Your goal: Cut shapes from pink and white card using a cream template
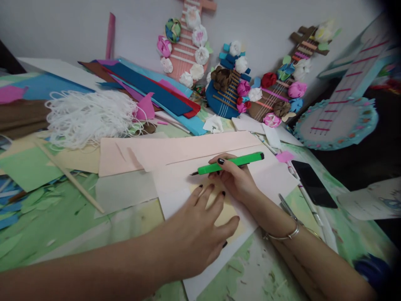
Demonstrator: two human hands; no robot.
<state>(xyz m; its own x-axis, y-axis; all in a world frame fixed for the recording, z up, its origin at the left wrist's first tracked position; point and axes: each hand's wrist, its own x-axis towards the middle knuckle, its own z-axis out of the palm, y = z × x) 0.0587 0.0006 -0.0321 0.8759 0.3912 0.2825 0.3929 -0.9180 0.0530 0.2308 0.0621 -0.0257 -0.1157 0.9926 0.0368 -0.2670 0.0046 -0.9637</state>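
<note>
A green felt-tip pen [230, 164] is pinched in my right hand [236, 177], its dark tip pointing left just over the white paper [173, 184]. I cannot tell whether the tip touches the sheet. My left hand [200, 234] lies with fingers spread on a pale yellow piece of paper [233, 215], which rests on the white sheet. Part of the yellow piece is hidden under my fingers. Directly beyond the pen lies a folded pale pink sheet [178, 148].
White string [90, 119] lies heaped at left, near coloured sheets [156, 90] and a wooden stick [70, 177]. Flower-decorated paper guitars [224, 92] lean on the back wall. Along the right lie a black phone [314, 184] and scissors [286, 207], partly behind my right forearm.
</note>
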